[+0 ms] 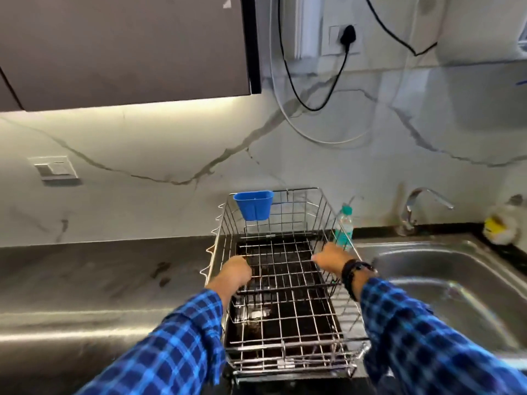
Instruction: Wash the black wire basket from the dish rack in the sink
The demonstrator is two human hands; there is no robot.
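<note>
Left hand (237,272) and right hand (330,258) clutch the black wire basket (285,290) between them, not yet out of the dish rack (285,366); washing in the sink (456,269) beyond the right hand is all to do.

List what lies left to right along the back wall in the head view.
From the left: wall switch, blue cup hung on the dish rack, bottle, tap, yellow scrubber by the sink.

Veined marble wall (171,132), seemingly brown cabinet (114,47)
</note>
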